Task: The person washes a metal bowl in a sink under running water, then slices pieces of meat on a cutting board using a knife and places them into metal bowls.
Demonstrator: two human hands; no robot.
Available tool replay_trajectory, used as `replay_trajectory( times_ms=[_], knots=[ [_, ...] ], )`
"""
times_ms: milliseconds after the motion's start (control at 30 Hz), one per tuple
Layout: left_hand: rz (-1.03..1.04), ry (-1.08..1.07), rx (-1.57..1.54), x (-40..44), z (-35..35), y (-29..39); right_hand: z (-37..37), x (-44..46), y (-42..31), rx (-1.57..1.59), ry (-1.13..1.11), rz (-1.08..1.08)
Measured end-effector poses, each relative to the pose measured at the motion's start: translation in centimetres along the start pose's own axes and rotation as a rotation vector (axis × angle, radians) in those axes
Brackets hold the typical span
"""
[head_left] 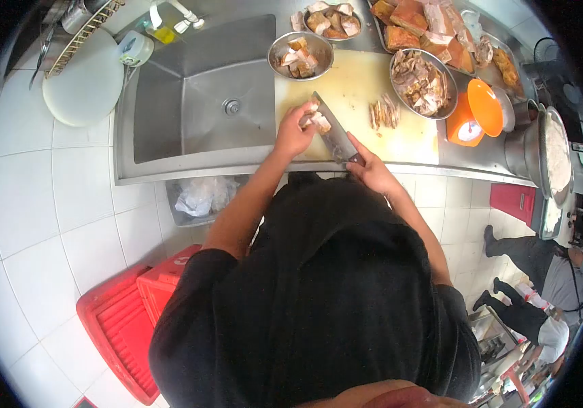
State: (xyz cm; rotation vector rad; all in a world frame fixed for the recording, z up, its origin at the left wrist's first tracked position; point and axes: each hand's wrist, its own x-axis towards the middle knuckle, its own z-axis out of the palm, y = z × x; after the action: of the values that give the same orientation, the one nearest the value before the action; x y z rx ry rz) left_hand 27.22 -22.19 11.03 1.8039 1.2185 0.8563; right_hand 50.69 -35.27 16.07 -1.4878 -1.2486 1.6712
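Note:
My right hand point(375, 171) is closed around the handle of a cleaver point(335, 138), whose broad blade slants up and left over the yellowish cutting board point(349, 81). Chopped pieces of roast pork point(320, 122) lie against the blade near its far end. Curled around these pieces is my left hand point(295, 130), thumb and fingers touching the meat. To the right, a small row of meat strips point(384, 112) rests on the board. Beyond the blade stands a steel bowl point(271, 66) with chunks of pork, and a larger bowl point(454, 102) full of sliced meat sits at the board's right.
A steel sink point(203, 129) adjoins the board on the left. At the back right, a tray point(381, 34) carries large roast pork slabs. An orange kitchen scale point(466, 122) stands at right, near a big pot point(526, 153). Red bins point(118, 326) are below left; two people appear far right.

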Motion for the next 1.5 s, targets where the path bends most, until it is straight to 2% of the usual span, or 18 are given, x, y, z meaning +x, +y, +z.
replay_trajectory(
  times_ms=[200, 233, 267, 433, 500, 600, 700, 767, 900, 1000, 1100, 1133, 1400, 1500],
  knots=[
    [-0.059, 0.095, -0.314, 4.3, -1.2, 1.1, -0.8, -1.3, -10.8, -0.111, 0.034, 0.11],
    [-0.065, 0.111, -0.356, 5.8, -2.1, 1.4, -0.8, -0.1, -11.4, -0.155, 0.063, 0.038],
    [0.025, 0.175, -0.25, 7.4, -3.0, 1.9, -1.0, 1.4, -12.1, -0.199, 0.096, -0.036],
    [0.002, 0.124, -0.041, 14.5, -5.5, -2.5, -1.8, 6.1, -14.1, -0.525, 0.289, -0.222],
    [0.053, 0.069, 0.034, 15.8, -5.9, -4.5, -2.5, 5.9, -13.7, -0.611, 0.376, -0.247],
    [0.133, 0.143, 0.156, 14.4, -7.2, -0.8, -4.2, 4.8, -8.5, -0.565, 0.503, -0.352],
    [0.216, 0.234, 0.155, 15.0, -7.2, -0.5, -4.4, 1.9, -5.5, -0.457, 0.453, -0.153],
    [0.218, 0.227, 0.233, 16.5, -7.5, 0.1, -3.8, 1.2, -3.1, -0.442, 0.426, -0.063],
    [0.138, 0.258, 0.207, 21.6, -7.8, -0.3, -2.9, 1.9, 0.2, -0.534, 0.412, -0.089],
    [0.099, 0.237, 0.321, 26.2, -8.3, -1.2, -2.6, 1.6, 0.8, -0.574, 0.437, -0.123],
    [0.012, 0.164, 0.364, 31.9, -7.3, -3.2, -2.6, 1.7, 1.1, -0.545, 0.461, -0.169],
    [0.031, 0.112, 0.381, 33.0, -7.0, -3.4, -2.5, 1.6, 0.5, -0.531, 0.451, -0.121],
    [0.208, -0.263, 0.537, 38.2, -3.2, -7.3, -2.6, 1.7, 0.0, -0.473, 0.485, -0.141],
    [0.223, -0.244, 0.636, 39.2, -2.8, -9.2, -2.8, 1.9, -0.1, -0.459, 0.491, -0.134]
  ],
)
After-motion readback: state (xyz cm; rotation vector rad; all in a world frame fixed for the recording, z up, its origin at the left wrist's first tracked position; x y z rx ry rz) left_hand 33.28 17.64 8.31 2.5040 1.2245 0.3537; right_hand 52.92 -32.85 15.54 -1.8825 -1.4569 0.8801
